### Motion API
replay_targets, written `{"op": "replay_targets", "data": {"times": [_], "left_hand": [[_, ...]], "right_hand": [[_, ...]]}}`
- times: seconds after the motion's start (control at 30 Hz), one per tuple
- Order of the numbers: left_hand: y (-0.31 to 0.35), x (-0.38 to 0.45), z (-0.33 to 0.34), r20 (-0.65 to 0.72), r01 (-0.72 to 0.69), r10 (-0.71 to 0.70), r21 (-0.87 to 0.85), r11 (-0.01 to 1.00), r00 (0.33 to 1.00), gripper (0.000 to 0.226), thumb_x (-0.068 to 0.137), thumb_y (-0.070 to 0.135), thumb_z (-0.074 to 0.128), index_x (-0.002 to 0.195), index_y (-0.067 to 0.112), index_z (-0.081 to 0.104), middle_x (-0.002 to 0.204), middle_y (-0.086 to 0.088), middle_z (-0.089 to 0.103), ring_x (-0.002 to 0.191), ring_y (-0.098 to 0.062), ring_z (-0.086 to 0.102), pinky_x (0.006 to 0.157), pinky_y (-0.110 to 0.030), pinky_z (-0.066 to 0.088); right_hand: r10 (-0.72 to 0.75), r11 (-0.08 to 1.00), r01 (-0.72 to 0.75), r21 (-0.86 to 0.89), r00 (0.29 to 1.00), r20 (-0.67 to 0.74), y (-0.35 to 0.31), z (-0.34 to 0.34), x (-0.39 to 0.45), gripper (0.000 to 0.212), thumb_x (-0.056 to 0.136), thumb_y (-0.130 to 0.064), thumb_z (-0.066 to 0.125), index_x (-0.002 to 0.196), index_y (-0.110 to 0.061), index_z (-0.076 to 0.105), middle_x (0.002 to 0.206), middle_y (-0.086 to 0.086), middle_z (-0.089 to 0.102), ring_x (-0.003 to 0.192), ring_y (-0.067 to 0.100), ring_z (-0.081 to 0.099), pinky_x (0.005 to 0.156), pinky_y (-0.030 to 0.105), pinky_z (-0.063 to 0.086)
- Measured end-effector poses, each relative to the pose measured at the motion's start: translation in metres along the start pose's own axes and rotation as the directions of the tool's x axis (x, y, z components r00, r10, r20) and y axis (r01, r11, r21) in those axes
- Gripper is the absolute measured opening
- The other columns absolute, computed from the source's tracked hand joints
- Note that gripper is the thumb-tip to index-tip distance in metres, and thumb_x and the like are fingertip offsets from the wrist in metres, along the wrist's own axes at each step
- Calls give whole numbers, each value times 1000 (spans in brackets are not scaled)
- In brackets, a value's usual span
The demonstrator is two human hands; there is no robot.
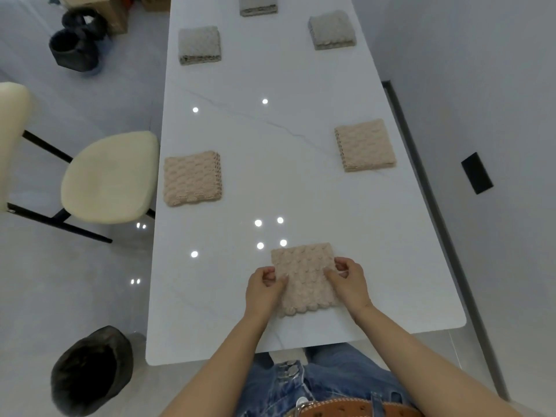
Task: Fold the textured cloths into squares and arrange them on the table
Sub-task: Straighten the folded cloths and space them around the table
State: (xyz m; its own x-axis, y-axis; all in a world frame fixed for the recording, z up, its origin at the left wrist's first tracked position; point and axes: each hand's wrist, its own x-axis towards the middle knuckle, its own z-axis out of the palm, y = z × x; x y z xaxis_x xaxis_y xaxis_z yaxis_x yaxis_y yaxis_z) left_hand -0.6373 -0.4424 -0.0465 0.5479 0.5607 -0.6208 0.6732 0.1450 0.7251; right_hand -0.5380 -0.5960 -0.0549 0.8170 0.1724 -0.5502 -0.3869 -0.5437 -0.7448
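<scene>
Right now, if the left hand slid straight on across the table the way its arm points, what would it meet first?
The beige cloth the left hand already pinches. Beyond it lies bare table; the folded beige square at the right edge looks roughly in line, though direction is uncertain.

Bare table (270,164) lane down the middle between folded beige cloths left (192,178) and right (364,145).

I see two bare forearms with no sleeves, watch or rings on the left hand (263,288) or right hand (349,282). Below them, faded blue jeans (331,383) with metal fly buttons, and a tan leather belt (355,409) with pale stitching.
</scene>
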Motion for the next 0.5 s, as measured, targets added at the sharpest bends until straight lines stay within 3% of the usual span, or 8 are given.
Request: {"op": "replay_targets", "data": {"times": [0.17,0.37,0.5], "left_hand": [[4,3,8,-26,-58,58,2,998,998,17,84,23,69,96,12,63,94,-4,61,78,-10,55,72,-18,46],[19,-14,-6,229,-83,123,-179,980,966,5,94,14,57,94,11,54,78,2,58,77,-4,57,68,-10,46],[22,-22,-13,317,-19,92,-225,974,944,24,94,13,57,116,19,52,108,-1,68,101,-10,63,73,-13,50]], "right_hand": [[12,1000,-12,1,998,65,2,-11,2,35,86,-18,68,118,-9,57,119,11,55,92,14,52,81,22,41],[-38,991,25,128,995,94,-4,-29,-2,64,84,-18,71,138,-18,38,133,-5,44,116,13,46,93,25,38],[-36,980,-25,198,953,299,-11,-36,0,76,81,-19,74,143,-24,31,135,-8,43,122,9,45,94,22,41]]}}
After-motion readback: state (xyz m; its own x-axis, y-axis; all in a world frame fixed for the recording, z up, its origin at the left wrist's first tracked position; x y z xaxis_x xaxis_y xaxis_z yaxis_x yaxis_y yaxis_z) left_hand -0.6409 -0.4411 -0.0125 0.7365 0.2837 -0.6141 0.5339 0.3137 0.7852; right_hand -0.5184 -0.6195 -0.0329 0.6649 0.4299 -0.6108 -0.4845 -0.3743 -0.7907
